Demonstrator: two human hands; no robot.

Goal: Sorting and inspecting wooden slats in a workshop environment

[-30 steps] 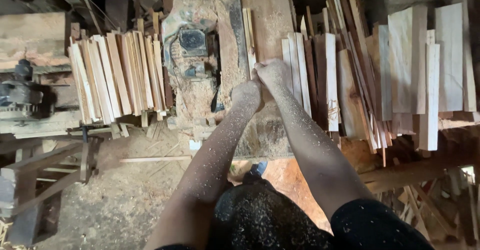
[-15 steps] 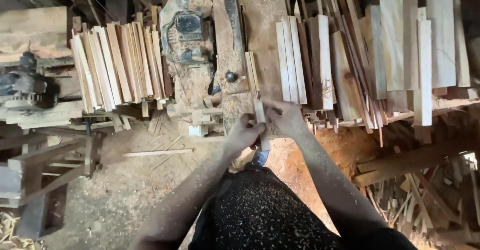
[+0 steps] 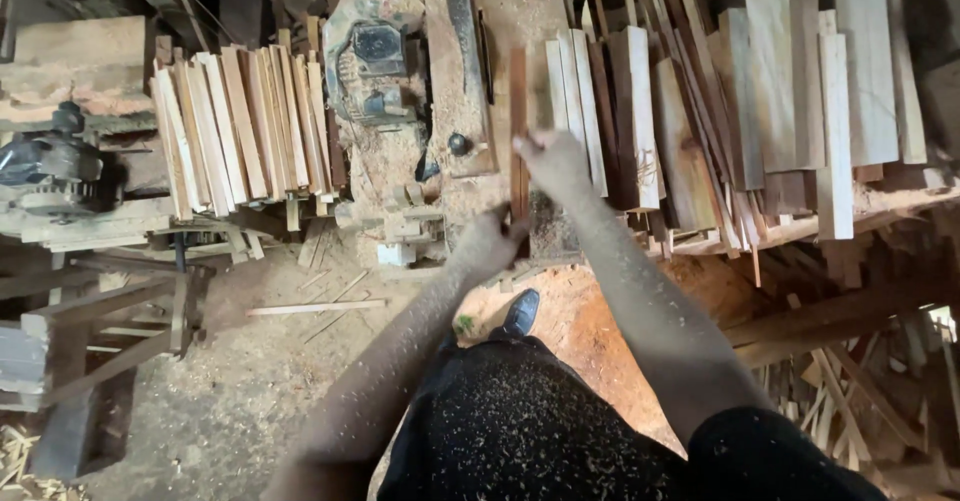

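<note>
Dark reddish-brown narrow wooden strip point(image 3: 518, 131) is the piece in play, lying on the sawdust-caked machine bench point(image 3: 440, 176) with both hands on it: the right hand point(image 3: 553, 158) is closed around it partway along, and the left hand point(image 3: 487, 245) grips the near end, just below the right and closer to the body. Long axis runs straight away from the person, near end at the left hand, far end pointing up past the right hand toward the back of the bench, and the strip lies flat, not tilted as far as the view shows. How far along? My read is mid-pass: the strip sits right at the work spot in front of the hands, neither stacked nor put aside. To the left of the grip, beyond a grey metal motor housing point(image 3: 368, 71), leans a row of pale cut wooden slats point(image 3: 235, 131), which look like one sorted batch. To the right of the grip, touching or nearly touching the right hand, stands another bank of light wooden boards point(image 3: 610, 111), with wider pale planks point(image 3: 800, 91) further out on that side. Which pile is done and which is waiting I cannot tell. Below the grip, a black shoe point(image 3: 520, 313) stands on the sawdust-covered floor point(image 3: 250, 381), and both forearms are speckled with dust
</note>
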